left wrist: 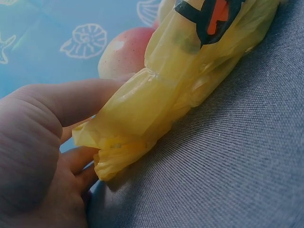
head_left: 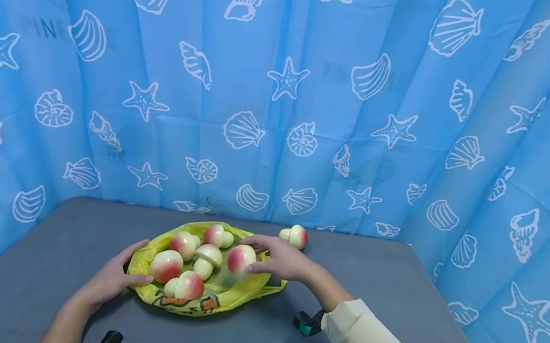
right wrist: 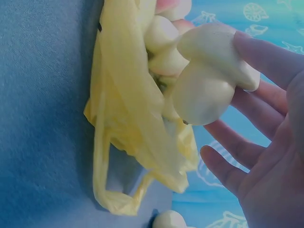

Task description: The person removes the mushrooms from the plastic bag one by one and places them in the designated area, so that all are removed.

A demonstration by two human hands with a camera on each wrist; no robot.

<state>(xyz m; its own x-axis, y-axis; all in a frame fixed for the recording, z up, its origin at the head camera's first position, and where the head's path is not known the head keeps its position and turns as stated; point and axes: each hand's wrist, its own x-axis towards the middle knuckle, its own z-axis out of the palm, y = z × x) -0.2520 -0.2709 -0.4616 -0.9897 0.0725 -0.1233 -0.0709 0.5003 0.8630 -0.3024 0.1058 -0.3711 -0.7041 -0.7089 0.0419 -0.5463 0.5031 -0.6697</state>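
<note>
A yellow plastic bag [head_left: 247,294] lies spread wide on the table, with several toy mushrooms [head_left: 166,266] inside, cream with pink-red caps. At its left side my left hand [head_left: 109,277] holds the rim; the left wrist view shows the thumb [left wrist: 90,97] on the inner side and the other fingers behind the yellow film. Over the bag's right part, my right hand [head_left: 288,260] pinches one toy mushroom [right wrist: 206,71] between thumb and fingers, its rounded stem toward the bag in the right wrist view. The little finger stands free of it.
Another toy mushroom [head_left: 294,236] lies on the grey table [head_left: 347,261] behind my right hand, near the back edge. A blue shell-patterned curtain [head_left: 278,154] hangs behind the table. The bag's loose handle [right wrist: 118,202] trails on its right side.
</note>
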